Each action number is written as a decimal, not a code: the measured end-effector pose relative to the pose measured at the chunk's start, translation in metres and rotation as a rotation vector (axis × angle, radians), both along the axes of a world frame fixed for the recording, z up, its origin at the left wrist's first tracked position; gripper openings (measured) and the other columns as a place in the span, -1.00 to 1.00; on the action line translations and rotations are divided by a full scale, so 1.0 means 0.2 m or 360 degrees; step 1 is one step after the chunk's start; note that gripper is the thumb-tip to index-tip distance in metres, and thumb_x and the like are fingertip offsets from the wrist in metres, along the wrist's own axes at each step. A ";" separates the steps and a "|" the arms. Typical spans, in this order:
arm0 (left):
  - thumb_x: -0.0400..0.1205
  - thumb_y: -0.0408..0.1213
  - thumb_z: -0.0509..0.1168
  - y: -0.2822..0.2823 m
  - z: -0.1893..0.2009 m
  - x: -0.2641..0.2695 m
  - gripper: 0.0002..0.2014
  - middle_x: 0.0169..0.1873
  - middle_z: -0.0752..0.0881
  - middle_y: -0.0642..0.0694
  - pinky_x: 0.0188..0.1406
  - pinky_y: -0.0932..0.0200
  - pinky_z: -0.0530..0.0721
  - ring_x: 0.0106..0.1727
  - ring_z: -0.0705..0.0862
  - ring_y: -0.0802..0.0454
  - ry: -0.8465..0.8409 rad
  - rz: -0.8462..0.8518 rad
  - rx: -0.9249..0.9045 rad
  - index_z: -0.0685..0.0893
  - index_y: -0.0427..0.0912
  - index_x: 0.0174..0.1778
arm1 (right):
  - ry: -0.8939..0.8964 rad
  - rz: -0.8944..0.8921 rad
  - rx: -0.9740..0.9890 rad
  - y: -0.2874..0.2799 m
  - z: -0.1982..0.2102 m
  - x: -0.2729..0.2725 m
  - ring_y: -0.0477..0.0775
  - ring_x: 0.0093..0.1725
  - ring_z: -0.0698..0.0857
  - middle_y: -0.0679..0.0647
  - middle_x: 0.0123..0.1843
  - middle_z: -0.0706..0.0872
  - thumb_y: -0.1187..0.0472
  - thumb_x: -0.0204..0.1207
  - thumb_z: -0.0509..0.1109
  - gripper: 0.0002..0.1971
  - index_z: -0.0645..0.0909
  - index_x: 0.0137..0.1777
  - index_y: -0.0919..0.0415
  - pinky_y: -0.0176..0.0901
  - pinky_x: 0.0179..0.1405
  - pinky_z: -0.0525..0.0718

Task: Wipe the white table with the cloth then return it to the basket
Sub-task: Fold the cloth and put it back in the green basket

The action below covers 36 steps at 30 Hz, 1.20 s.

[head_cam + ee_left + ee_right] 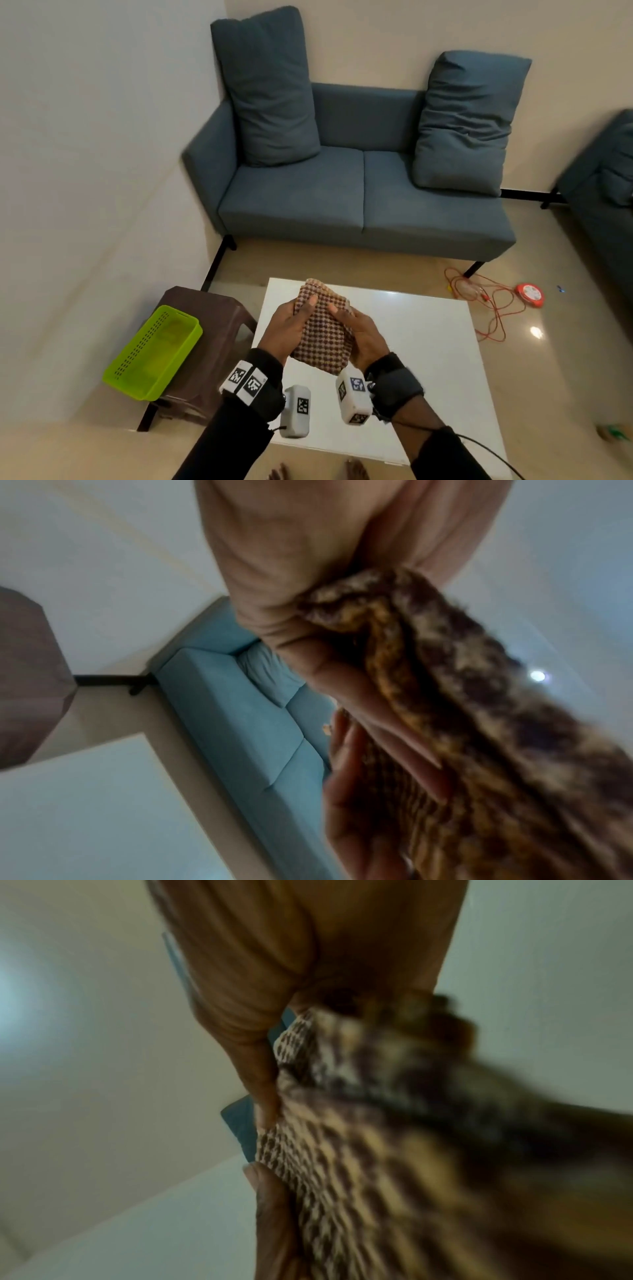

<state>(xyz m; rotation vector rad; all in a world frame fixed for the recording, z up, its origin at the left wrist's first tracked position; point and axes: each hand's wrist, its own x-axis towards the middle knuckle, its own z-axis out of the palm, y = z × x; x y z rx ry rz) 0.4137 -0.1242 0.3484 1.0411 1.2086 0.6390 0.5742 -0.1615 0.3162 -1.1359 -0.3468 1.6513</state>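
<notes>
Both hands, left [291,323] & right [359,334], pinch the folded checked cloth [322,329] betw. thumbs & fingers, held above the white desk [428,342]; prob. tidying the fold; green basket [150,353] sits empty on a brown stool [212,342] at left.
</notes>
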 end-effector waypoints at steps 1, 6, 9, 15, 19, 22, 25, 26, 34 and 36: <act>0.71 0.15 0.29 0.01 0.01 0.01 -0.57 0.07 0.87 -0.14 0.18 -0.13 0.81 0.09 0.86 -0.12 0.0070 0.0006 0.0056 0.73 -0.14 0.21 | -0.0075 -0.0015 0.0033 0.01 0.00 0.03 0.48 0.38 0.73 0.42 0.36 0.76 0.29 0.57 0.55 -0.57 0.65 0.41 0.39 0.28 0.37 0.73; 0.35 -0.02 0.71 0.01 -0.02 0.01 -0.31 0.10 0.86 -0.17 0.17 -0.12 0.83 0.10 0.86 -0.15 -0.0049 0.0153 -0.0034 0.66 -0.26 0.31 | -0.0307 -0.0143 0.0109 0.05 0.01 0.14 0.44 0.36 0.72 0.34 0.30 0.79 0.44 0.65 0.41 -0.71 0.66 0.35 0.35 0.19 0.21 0.77; 0.19 -0.21 0.74 -0.04 -0.06 0.00 -0.18 0.22 0.81 -0.28 0.28 -0.20 0.78 0.25 0.80 -0.28 -0.0425 0.0216 -0.0118 0.63 -0.26 0.39 | -0.0260 -0.0234 0.0112 0.05 0.00 0.20 0.44 0.39 0.69 0.31 0.27 0.78 0.43 0.69 0.35 -0.74 0.64 0.34 0.34 0.22 0.22 0.74; 0.41 -0.47 0.55 -0.11 -0.07 0.05 -0.19 0.41 0.70 -0.18 0.37 -0.14 0.73 0.43 0.70 -0.18 -0.0465 -0.0034 0.0187 0.48 -0.14 0.62 | -0.0247 -0.0296 0.0075 0.02 -0.04 0.29 0.34 0.39 0.68 0.22 0.39 0.69 0.46 0.73 0.27 -0.47 0.49 0.64 0.04 0.24 0.27 0.76; 0.48 -0.50 0.43 -0.09 -0.04 0.10 -0.34 0.42 0.71 -0.15 0.43 -0.17 0.70 0.46 0.68 -0.13 -0.0256 -0.0095 0.0334 0.56 -0.23 0.57 | -0.0278 -0.0281 0.0106 0.01 -0.05 0.36 0.35 0.40 0.68 0.26 0.43 0.67 0.45 0.75 0.26 -0.46 0.50 0.64 -0.02 0.25 0.29 0.77; 0.65 -0.65 0.25 -0.07 -0.02 0.14 -0.45 0.40 0.72 -0.15 0.35 -0.16 0.75 0.42 0.70 -0.15 -0.0138 -0.0160 0.0353 0.58 -0.22 0.58 | -0.0254 -0.0296 0.0093 0.00 -0.05 0.40 0.39 0.38 0.68 0.30 0.42 0.69 0.45 0.73 0.28 -0.57 0.60 0.52 0.09 0.26 0.24 0.77; 0.77 -0.51 0.23 -0.07 0.00 0.18 -0.57 0.39 0.74 -0.11 0.31 -0.09 0.78 0.38 0.74 -0.08 -0.0050 -0.0186 0.0383 0.60 -0.17 0.56 | -0.0217 -0.0269 0.0100 -0.01 -0.04 0.43 0.39 0.35 0.68 0.30 0.37 0.72 0.45 0.72 0.26 -0.66 0.64 0.40 0.16 0.15 0.07 0.78; 0.78 -0.48 0.22 -0.07 0.00 0.20 -0.59 0.38 0.74 -0.10 0.32 -0.10 0.78 0.37 0.75 -0.07 -0.0039 -0.0185 0.0381 0.61 -0.17 0.56 | -0.0198 -0.0254 0.0107 -0.01 -0.04 0.44 0.40 0.34 0.69 0.30 0.35 0.73 0.47 0.71 0.25 -0.66 0.65 0.38 0.18 0.11 0.04 0.78; 0.81 -0.31 0.24 -0.03 -0.01 0.27 -0.72 0.21 0.84 -0.15 0.31 -0.21 0.78 0.24 0.83 -0.08 0.0002 0.0038 0.0331 0.74 -0.23 0.38 | -0.0294 0.0313 0.0325 -0.03 -0.05 0.53 0.32 0.41 0.71 0.26 0.47 0.64 0.37 0.39 0.47 -0.32 0.52 0.56 0.12 0.13 0.21 0.80; 0.81 -0.33 0.24 -0.02 -0.01 0.29 -0.73 0.17 0.85 -0.18 0.31 -0.23 0.77 0.22 0.83 -0.10 0.0015 0.0143 0.0265 0.77 -0.27 0.33 | -0.0502 0.0533 0.0425 -0.02 -0.05 0.54 0.17 0.46 0.68 0.10 0.51 0.62 0.31 0.33 0.63 -0.19 0.48 0.61 -0.02 0.10 0.35 0.76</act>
